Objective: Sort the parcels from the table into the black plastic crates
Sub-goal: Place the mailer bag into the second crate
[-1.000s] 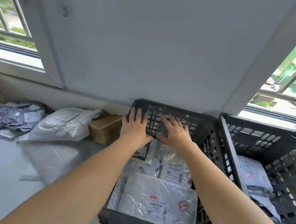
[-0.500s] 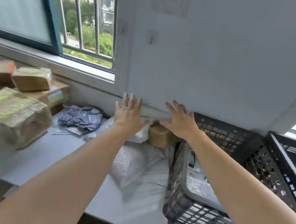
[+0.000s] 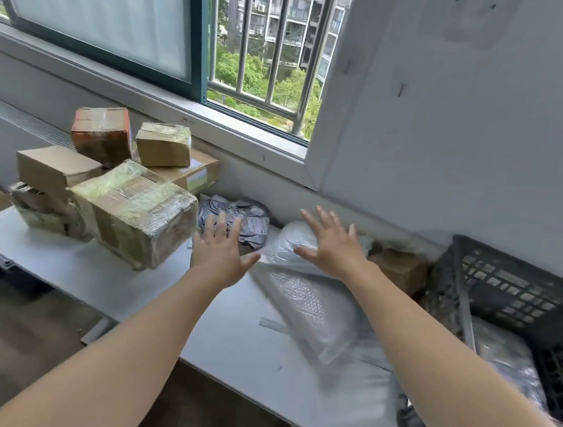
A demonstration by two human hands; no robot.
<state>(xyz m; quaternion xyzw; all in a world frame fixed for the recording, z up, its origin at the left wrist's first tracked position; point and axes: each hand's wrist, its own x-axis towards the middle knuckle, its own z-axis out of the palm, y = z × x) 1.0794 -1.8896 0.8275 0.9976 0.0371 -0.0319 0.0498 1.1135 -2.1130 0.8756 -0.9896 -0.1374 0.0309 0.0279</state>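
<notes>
Reaching left hand [image 3: 219,252], right hand [image 3: 333,249] toward bags [image 3: 312,306], fingers [image 3: 331,229] wide, empty; crate [image 3: 507,280] at right looking part full; many boxes [image 3: 129,209] waiting on table [image 3: 226,339].

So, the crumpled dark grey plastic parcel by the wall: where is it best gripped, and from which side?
Probably by the wrinkled top of the dark grey parcel, from above and the front, where the open left hand is nearest. Its soft film lets fingers bunch a fold; the wall is behind it and the large taped box crowds its left side.
</notes>
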